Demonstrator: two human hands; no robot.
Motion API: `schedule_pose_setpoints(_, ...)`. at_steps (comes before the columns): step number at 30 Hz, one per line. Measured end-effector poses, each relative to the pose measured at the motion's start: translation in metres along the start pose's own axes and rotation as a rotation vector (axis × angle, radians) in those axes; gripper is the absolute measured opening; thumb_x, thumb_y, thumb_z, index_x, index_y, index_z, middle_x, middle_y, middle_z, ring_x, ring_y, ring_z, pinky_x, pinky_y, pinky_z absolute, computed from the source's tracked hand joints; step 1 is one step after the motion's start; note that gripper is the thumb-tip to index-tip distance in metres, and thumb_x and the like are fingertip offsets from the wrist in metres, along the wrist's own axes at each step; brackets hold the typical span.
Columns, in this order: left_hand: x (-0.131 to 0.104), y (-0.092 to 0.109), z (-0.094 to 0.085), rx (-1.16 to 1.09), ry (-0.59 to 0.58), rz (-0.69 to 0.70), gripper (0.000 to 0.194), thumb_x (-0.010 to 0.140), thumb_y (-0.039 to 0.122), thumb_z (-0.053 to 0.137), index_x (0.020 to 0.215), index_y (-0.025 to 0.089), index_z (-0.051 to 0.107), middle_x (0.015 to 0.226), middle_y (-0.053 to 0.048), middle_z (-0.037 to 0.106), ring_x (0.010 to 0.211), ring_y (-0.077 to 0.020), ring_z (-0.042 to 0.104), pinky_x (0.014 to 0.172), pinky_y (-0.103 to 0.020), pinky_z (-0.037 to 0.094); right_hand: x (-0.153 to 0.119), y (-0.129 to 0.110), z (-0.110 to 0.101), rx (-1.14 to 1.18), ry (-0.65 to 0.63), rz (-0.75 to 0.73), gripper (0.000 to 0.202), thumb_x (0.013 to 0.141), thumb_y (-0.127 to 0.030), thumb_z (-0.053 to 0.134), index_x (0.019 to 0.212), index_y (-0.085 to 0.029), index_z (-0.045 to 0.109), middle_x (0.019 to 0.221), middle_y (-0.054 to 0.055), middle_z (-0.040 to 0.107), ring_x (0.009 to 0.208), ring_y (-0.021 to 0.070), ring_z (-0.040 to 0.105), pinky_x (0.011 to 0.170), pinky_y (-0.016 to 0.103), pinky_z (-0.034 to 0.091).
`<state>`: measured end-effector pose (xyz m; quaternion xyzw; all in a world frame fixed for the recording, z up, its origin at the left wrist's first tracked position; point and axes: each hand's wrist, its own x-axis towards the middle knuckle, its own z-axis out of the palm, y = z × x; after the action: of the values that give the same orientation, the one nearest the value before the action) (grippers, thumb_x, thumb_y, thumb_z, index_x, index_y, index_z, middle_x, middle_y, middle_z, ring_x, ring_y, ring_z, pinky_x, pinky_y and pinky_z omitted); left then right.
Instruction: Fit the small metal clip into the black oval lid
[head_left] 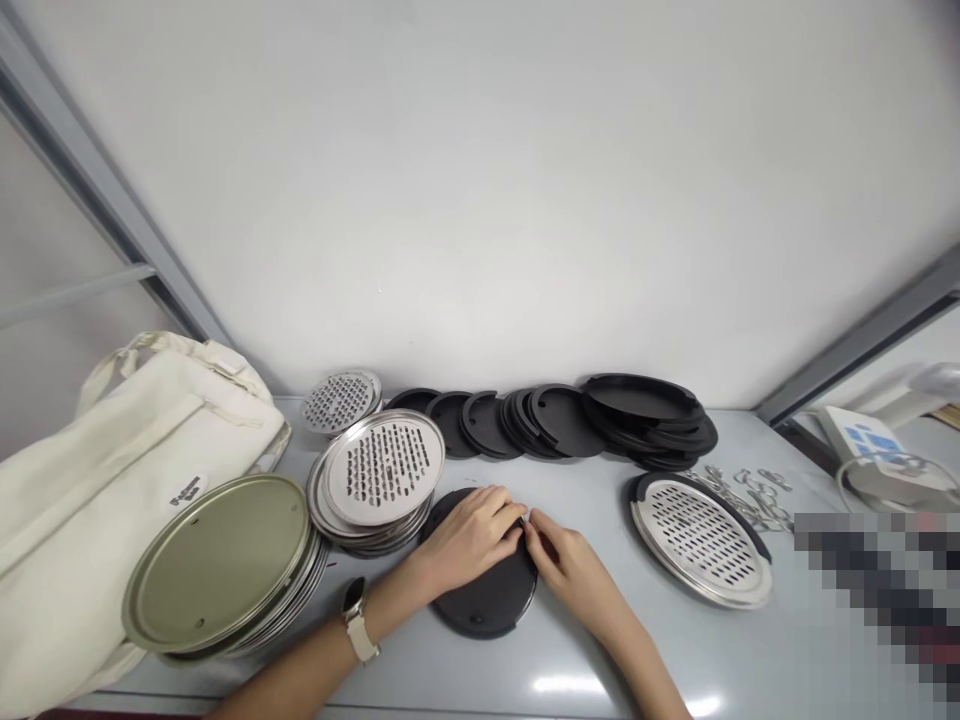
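A black round disc (495,597) with a raised rim and a small hole lies on the table in front of me. Across its upper part lies my left hand (474,538), its thumb and fingers pinched at the disc's right-hand rim. My right hand (568,568) meets it there from the right, fingertips closed on the same spot. The fingers cover what exactly is between them. Left of the disc stands a stack of silver perforated grater plates (386,475). To the right lies another perforated plate (701,535) with a black rim piece along its far edge.
Olive-green round plates (221,560) are stacked at the left by a cream bag (150,430). Smaller graters (341,402) stand behind. Black discs (566,418) line the wall, a black pile (645,400) at their right end. Small metal pieces (757,495) lie scattered at the right.
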<state>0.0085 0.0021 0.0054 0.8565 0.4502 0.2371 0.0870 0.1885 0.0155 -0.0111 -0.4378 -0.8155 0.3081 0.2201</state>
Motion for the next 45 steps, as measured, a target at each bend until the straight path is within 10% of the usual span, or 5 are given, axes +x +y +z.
schedule_pose_setpoints(45, 0.0024, 0.0018, -0.0018, -0.081, 0.013, -0.024, 0.03, 0.083, 0.011, 0.05, 0.112, 0.018, 0.047, 0.105, -0.006, 0.056, 0.1, -0.0211, 0.052, 0.09, -0.038, 0.043, 0.0096, -0.0047, -0.0059, -0.151, -0.018, -0.06, 0.022, 0.086, -0.02, 0.04, 0.065, -0.02, 0.046, 0.056, -0.003, 0.053, 0.048, 0.011, 0.045, 0.05, 0.022, 0.028)
